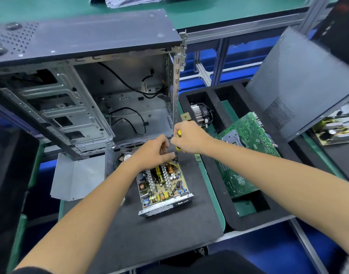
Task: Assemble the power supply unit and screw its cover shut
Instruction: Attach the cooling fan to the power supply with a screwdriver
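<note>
- Grey sheet-metal power supply unit (165, 202), cover off, lies on a black foam mat (150, 234); its yellow-brown circuit board (161, 184) with coils, capacitors and pale heat sinks is open to view, and its perforated end faces the person.
- No brand, label or writing on it can be read.
- Right hand (189, 138) has its fingers curled round a yellow-and-black screwdriver (178, 140), held upright with the tip down at the unit's far corner.
- Left hand (155, 150) is at the same far edge, thumb and fingertips drawn together; whether they pinch something cannot be told, since the hand covers it.
- Bent grey metal cover plate (77, 178) lies just left of the unit, partly off the mat.
- Open, bare grey desktop computer case (86, 86) stands right behind the unit, loose black cables hanging inside.
- Green motherboard (246, 155) leans on a black foam tray (213, 107) to the right, near a finned cooler (199, 113).
- Dark perforated side panel (300, 84) tilts at far right, hiding part of another circuit board (335, 131).
- Both forearms cover the unit's left side.
</note>
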The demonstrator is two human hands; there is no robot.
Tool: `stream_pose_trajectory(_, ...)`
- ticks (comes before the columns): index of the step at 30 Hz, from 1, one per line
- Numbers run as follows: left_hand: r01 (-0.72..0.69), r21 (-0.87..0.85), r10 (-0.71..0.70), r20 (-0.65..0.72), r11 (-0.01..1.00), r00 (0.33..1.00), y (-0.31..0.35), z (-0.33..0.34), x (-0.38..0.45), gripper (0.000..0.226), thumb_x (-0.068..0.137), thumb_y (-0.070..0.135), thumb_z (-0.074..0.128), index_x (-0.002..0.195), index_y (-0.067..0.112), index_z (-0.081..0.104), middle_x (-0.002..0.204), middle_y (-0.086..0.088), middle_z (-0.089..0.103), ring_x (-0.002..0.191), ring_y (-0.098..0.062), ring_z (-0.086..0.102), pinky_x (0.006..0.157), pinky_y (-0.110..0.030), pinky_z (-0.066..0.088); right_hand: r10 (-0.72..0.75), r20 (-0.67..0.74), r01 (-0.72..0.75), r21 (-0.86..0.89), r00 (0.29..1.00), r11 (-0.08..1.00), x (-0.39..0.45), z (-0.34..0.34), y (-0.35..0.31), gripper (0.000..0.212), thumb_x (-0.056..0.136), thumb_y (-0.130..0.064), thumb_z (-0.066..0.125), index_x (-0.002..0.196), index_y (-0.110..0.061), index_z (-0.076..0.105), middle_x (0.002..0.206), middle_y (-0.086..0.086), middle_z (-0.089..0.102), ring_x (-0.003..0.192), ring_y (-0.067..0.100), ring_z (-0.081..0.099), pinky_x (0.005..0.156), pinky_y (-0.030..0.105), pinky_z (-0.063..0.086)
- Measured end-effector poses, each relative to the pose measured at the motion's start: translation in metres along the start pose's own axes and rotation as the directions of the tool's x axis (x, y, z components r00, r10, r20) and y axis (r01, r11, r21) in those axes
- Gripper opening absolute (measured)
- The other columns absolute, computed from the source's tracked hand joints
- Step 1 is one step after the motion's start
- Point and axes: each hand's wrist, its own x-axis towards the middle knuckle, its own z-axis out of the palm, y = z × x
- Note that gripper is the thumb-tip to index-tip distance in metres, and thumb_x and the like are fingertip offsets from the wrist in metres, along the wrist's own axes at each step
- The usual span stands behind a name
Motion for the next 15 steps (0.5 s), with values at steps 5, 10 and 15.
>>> stream_pose_trajectory(5, -0.003, 0.017, 0.001, 0.135, 1.000, 0.991, -0.0073, 0.0022, 0.0030, 0.014, 0.090, 0.042, 0.059, 0.083, 0.030, 0.057, 0.077, 0.012, 0.060, 0.071, -0.008, 0.055, 0.059, -0.025, 0.036, -0.005, 0.016, 0.005, -0.004, 1.000, 1.000, -0.0008, 0.0019, 0.0020, 0.011, 0.084, -0.016, 0.056, 0.085, -0.006, 0.061, 0.067, 0.005, 0.062, 0.066, 0.029, 0.069, 0.063, 0.037, 0.055)
stream_pose_trajectory(10, 0.020, -0.048, -0.011, 0.188, 0.999, 0.982, -0.0100, -0.0017, 0.0063, 0.014, 0.085, 0.035, 0.068, 0.080, 0.033, 0.055, 0.081, 0.010, 0.059, 0.075, -0.011, 0.054, 0.069, -0.032, 0.043, -0.001, 0.032, 0.001, -0.011, 0.999, 1.000, -0.0014, 0.0051, 0.0032, 0.015, 0.085, -0.015, 0.055, 0.090, -0.002, 0.061, 0.063, 0.003, 0.058, 0.070, 0.034, 0.068, 0.063, 0.039, 0.055)
stream_pose_trajectory(15, 0.028, -0.073, -0.014, 0.181, 0.997, 0.983, -0.0117, 0.0007, 0.0073, 0.017, 0.083, 0.033, 0.071, 0.078, 0.033, 0.055, 0.079, 0.011, 0.060, 0.071, -0.008, 0.053, 0.063, -0.026, 0.038, -0.005, 0.030, 0.005, -0.005, 1.000, 1.000, -0.0004, 0.0051, 0.0048, 0.016, 0.085, -0.014, 0.055, 0.091, -0.001, 0.061, 0.061, 0.001, 0.055, 0.055, 0.025, 0.060, 0.055, 0.032, 0.051)
